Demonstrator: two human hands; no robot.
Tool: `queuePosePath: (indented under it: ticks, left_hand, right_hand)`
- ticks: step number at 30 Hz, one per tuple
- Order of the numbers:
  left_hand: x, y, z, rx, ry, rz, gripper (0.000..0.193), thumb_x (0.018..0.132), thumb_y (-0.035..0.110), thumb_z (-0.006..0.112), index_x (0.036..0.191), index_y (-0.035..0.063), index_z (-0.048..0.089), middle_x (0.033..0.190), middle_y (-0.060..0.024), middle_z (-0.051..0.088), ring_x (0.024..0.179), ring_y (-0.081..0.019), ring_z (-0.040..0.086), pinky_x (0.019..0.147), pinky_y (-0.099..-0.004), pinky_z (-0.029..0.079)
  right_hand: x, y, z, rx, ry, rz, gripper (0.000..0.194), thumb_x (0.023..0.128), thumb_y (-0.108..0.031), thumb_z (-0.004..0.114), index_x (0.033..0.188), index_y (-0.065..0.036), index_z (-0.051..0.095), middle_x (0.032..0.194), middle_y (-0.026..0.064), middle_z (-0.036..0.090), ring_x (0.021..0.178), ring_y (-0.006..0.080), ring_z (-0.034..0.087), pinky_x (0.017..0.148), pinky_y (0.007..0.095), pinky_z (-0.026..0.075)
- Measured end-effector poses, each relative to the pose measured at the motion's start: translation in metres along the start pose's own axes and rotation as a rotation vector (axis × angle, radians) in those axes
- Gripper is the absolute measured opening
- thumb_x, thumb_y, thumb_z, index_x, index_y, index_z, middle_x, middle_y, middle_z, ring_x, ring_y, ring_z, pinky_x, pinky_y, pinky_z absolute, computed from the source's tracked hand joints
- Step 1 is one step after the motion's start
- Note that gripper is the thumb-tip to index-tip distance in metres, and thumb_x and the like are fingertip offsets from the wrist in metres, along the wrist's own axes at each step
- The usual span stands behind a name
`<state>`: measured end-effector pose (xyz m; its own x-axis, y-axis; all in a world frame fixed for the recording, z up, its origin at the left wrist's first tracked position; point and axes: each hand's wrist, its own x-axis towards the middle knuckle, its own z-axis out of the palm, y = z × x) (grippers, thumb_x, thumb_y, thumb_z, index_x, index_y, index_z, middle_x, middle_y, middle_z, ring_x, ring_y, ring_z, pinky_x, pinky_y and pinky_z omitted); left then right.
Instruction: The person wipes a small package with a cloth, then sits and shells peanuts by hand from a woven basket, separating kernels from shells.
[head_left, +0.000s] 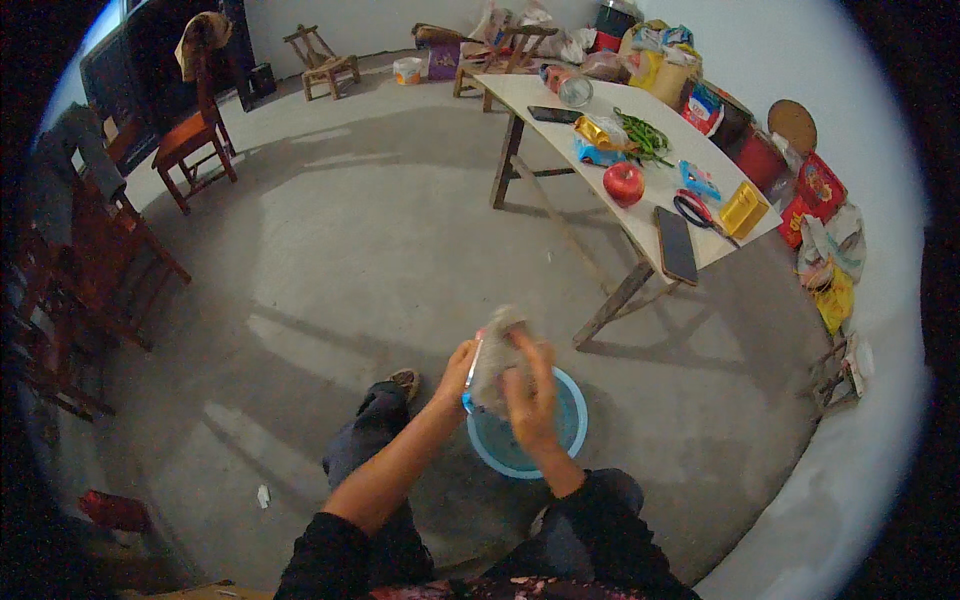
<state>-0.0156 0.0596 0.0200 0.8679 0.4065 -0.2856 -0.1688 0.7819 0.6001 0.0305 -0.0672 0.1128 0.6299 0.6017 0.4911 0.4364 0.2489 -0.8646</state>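
Above a light-blue plastic basin (582, 420) on the floor, my left hand (455, 369) grips a thin flat object (473, 366). Only its edge shows, pale with pink and blue bits, so its kind is unclear. My right hand (534, 409) presses a greyish-beige cloth (495, 367) against the face of this object, fingers spread over the cloth and blurred. The cloth hides most of the object. Under my right hand, part of the basin's inside is visible; I cannot tell how much water it holds.
A white-topped table (540, 94) at right bears an apple (623, 184), scissors (701, 213), a smartphone (676, 246), green beans (643, 136) and packets. Wooden chairs (191, 139) stand at left. Bags and boxes (667, 71) line the wall.
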Motion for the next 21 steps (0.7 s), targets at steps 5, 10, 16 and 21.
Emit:
queuePosePath:
  ticks: [5,10,16,21]
  left_hand:
    - [-0.001,-0.012,-0.004,0.034,-0.082,-0.004,0.055,0.092,0.051,0.043,0.128,0.0098,0.046,0.121,-0.0103,0.054,0.108,-0.0242,0.056,0.09,-0.0381,0.048]
    - [-0.056,0.026,0.062,0.129,-0.036,-0.195,0.075,0.086,0.065,0.039,0.139,0.0109,0.035,0.136,-0.0074,0.045,0.123,-0.024,0.045,0.102,-0.0398,0.038]
    - [-0.053,0.018,0.036,0.334,-0.31,-0.142,0.082,0.076,0.047,0.069,0.139,0.0083,0.033,0.136,-0.0116,0.044,0.125,-0.0249,0.043,0.106,-0.0393,0.032]
    - [-0.052,0.027,0.063,0.828,-0.235,0.243,0.088,0.068,0.035,0.078,0.137,0.0024,0.034,0.132,-0.0109,0.047,0.123,-0.024,0.043,0.104,-0.0371,0.032]
  right_hand:
    - [-0.003,0.005,0.008,-0.179,-0.058,-0.102,0.035,0.088,-0.014,0.05,0.121,-0.001,0.05,0.117,0.0158,0.049,0.108,0.0296,0.048,0.095,0.0363,0.037]
    - [0.005,0.034,-0.01,-0.216,0.076,-0.017,0.025,0.087,-0.018,0.055,0.105,0.0,0.055,0.101,0.0191,0.056,0.092,0.0338,0.054,0.077,0.0391,0.042]
    - [0.019,0.053,-0.023,-0.353,0.198,0.155,0.034,0.088,-0.031,0.057,0.091,0.002,0.057,0.085,0.0219,0.058,0.078,0.0359,0.056,0.066,0.04,0.042]
    - [0.027,0.092,-0.07,0.242,0.323,0.517,0.037,0.092,-0.036,0.054,0.093,0.0,0.06,0.086,0.0098,0.063,0.081,0.0215,0.059,0.07,0.0345,0.045]
